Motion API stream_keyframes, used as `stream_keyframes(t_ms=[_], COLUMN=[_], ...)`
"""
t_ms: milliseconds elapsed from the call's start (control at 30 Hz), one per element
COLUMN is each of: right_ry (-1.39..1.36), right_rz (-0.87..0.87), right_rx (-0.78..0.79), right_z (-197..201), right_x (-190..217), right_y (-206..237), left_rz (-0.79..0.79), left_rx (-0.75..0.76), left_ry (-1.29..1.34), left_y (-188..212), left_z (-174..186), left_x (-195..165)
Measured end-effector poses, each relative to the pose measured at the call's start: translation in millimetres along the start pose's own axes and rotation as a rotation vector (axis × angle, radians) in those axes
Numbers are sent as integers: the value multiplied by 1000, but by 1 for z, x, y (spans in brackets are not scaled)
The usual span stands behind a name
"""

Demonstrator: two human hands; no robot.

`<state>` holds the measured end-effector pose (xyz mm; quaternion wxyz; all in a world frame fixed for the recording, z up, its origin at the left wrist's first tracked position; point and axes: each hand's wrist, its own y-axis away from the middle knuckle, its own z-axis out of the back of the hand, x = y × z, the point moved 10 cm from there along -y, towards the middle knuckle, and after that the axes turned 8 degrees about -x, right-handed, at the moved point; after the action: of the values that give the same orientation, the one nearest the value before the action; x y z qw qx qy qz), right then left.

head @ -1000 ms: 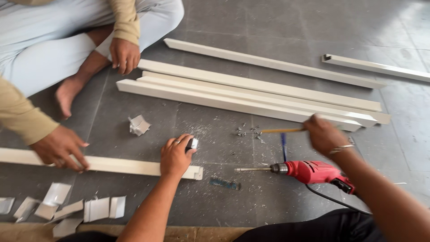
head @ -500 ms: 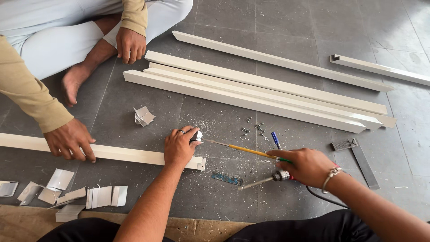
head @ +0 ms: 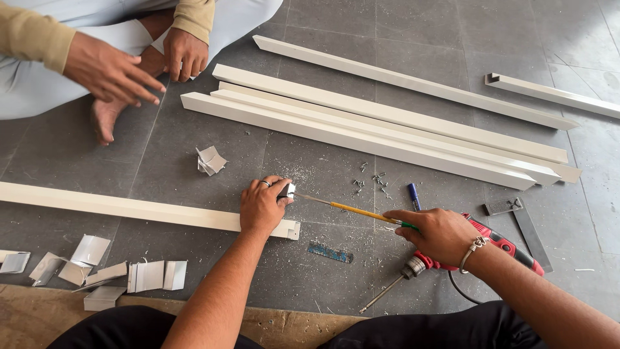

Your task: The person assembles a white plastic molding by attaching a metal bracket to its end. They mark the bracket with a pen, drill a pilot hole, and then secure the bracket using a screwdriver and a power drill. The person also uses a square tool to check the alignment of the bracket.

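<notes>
Fingers of the left hand (head: 261,207) curl over the near end of a long cream angle strip (head: 129,208) lying on the grey tiled floor (head: 310,39), and pinch a small grey metal bracket (head: 287,190) against that end. The right hand (head: 434,232) is closed round the green grip of a yellow-shafted screwdriver (head: 352,210), whose tip reaches to the bracket (whether it sits in a screw head is too small to tell). Just behind the right hand lies a red power drill (head: 497,244), its bit pointing toward the person. Loose screws (head: 373,181) and a blue marker (head: 413,196) lie beyond the screwdriver. More cream strips (head: 387,129) lie stacked farther out. Left of the strip's end, cut metal pieces (head: 97,268) are scattered. Another person's hand (head: 110,68) hovers spread, well beyond the strip
</notes>
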<state>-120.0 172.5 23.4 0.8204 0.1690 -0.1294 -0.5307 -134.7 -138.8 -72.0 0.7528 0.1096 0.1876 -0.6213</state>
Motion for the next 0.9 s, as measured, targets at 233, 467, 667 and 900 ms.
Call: stream_keyframes(t_ms=[233, 467, 667, 900], right_ry=[22, 528, -8, 317], right_rz=[-45, 327, -14, 197], right_rx=[122, -372, 125, -15], right_z=[3, 62, 38, 40], right_x=[5, 31, 0, 18], right_y=[0, -11, -36, -12], left_rz=[-22, -108, -100, -135], left_rx=[3, -30, -55, -65], left_ry=[-25, -26, 4, 31], left_y=[-1, -5, -6, -7], left_z=[0, 5, 9, 7], left_x=[-3, -10, -11, -11])
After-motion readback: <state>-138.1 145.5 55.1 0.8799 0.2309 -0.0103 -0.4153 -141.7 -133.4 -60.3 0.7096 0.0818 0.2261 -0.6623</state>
